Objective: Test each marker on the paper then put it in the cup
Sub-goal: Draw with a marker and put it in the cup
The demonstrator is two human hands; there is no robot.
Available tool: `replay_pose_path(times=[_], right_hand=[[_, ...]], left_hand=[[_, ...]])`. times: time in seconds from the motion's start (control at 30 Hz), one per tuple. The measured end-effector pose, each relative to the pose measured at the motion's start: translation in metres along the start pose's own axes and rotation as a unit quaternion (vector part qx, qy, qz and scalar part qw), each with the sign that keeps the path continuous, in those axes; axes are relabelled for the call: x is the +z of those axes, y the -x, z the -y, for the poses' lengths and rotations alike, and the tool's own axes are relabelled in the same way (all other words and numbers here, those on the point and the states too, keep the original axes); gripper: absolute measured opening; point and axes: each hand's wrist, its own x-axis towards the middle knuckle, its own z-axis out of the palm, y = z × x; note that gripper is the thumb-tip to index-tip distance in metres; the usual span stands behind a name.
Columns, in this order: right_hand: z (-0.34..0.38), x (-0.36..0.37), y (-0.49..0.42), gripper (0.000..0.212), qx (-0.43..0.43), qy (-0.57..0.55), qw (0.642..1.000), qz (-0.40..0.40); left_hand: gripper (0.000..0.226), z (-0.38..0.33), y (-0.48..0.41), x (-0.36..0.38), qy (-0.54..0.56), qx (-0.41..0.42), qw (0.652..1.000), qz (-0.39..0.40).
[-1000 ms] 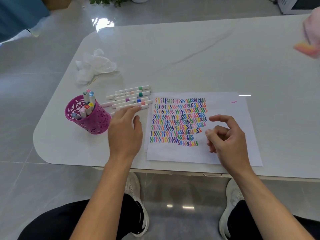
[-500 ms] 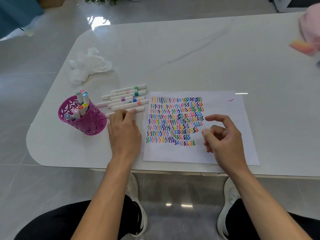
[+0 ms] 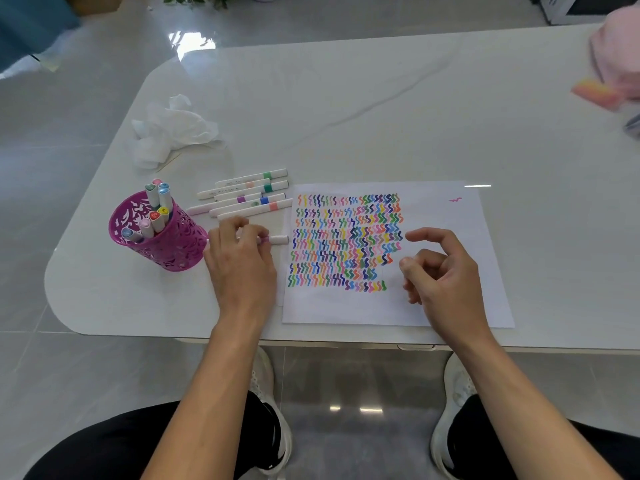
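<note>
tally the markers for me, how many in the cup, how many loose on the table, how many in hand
markers standing in the cup: 7
markers lying loose on the table: 6
marker gripped by the left hand: 1
total: 14 markers
</note>
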Motion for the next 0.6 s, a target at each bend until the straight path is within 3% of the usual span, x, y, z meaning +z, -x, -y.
replay_pose_path(times=[0.3, 0.5, 0.6], right_hand=[[-0.002, 0.0, 0.0, 0.03, -0.002, -0.001, 1.0, 0.004], [0.0, -0.001, 0.002, 0.025, -0.005, 0.006, 1.0, 0.01], [0.003, 0.0, 0.003, 0.021, -0.012, 0.011, 1.0, 0.026]], left_hand=[[0.032, -0.003, 0.006, -0.005, 0.042, 0.004, 0.998, 0.038], [0.028, -0.022, 0.009, -0.012, 0.195, 0.012, 0.981, 0.016], [0.022, -0.034, 0.013, -0.016, 0.298, 0.01, 0.953, 0.049]])
